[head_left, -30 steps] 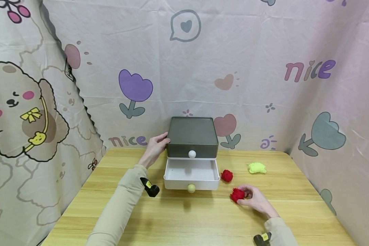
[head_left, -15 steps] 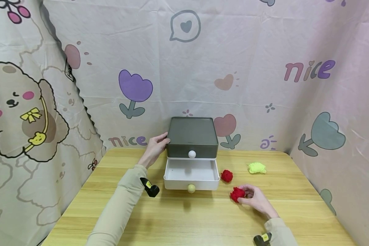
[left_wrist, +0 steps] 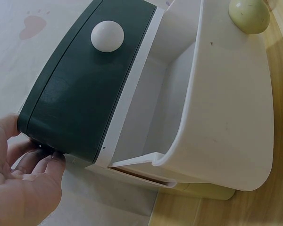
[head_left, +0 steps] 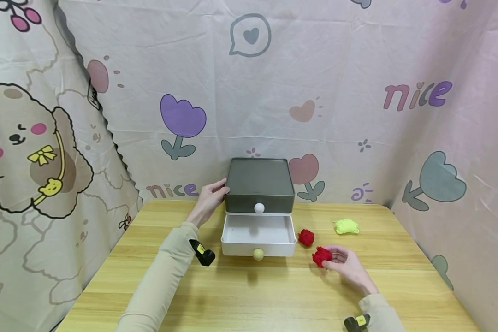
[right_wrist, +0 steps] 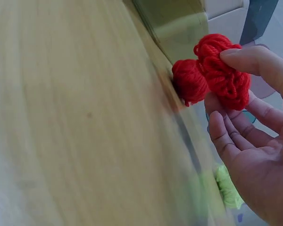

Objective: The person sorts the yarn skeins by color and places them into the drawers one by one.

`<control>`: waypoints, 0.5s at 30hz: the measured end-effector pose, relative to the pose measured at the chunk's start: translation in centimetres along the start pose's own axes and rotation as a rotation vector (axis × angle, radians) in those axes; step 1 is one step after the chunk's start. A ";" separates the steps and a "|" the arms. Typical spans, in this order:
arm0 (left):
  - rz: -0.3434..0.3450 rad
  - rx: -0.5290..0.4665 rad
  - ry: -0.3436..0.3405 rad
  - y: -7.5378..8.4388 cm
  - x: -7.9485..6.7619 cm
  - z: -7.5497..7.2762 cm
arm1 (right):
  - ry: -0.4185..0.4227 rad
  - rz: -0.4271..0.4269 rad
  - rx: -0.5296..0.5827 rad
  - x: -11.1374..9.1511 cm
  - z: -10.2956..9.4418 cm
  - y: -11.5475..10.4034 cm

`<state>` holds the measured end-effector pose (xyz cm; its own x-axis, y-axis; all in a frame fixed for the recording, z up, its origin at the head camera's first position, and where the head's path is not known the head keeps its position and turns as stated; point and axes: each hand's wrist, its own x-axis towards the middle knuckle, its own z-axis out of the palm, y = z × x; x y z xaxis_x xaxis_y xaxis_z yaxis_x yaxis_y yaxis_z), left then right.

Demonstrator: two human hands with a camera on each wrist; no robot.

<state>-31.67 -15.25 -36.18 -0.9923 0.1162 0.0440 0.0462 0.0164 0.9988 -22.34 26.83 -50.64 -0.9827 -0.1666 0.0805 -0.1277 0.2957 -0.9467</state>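
Note:
A small drawer box (head_left: 259,177) with a dark green upper drawer stands at the back of the table. Its lower white drawer (head_left: 258,249) is pulled out, and its inside looks bare. My left hand (head_left: 209,200) holds the box's left side, thumb near the top edge and fingers against the side, as the left wrist view shows. Between thumb and fingers my right hand (head_left: 348,267) pinches a red ball of yarn (right_wrist: 224,73), slightly above the table. A second red ball of yarn (head_left: 306,237) lies just right of the white drawer.
A yellow-green bundle of yarn (head_left: 346,226) lies at the back right of the wooden table (head_left: 249,295). The drawers carry round knobs, a white knob (head_left: 259,208) above and a pale yellow knob (head_left: 258,254) below. A patterned cloth (head_left: 249,106) hangs behind.
My right hand has lifted the red ball of yarn a little and moved it slightly away from me. The left hand and the drawer box have not moved.

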 end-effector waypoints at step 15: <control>0.004 -0.006 0.000 -0.2 0.3 -0.1 | -0.041 -0.010 0.105 0.3 -0.2 -3.3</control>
<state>-31.95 -15.30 -36.39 -0.9921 0.1161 0.0481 0.0496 0.0102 0.9987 -22.21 25.98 -47.49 -0.9749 -0.2083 0.0793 -0.1207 0.1941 -0.9735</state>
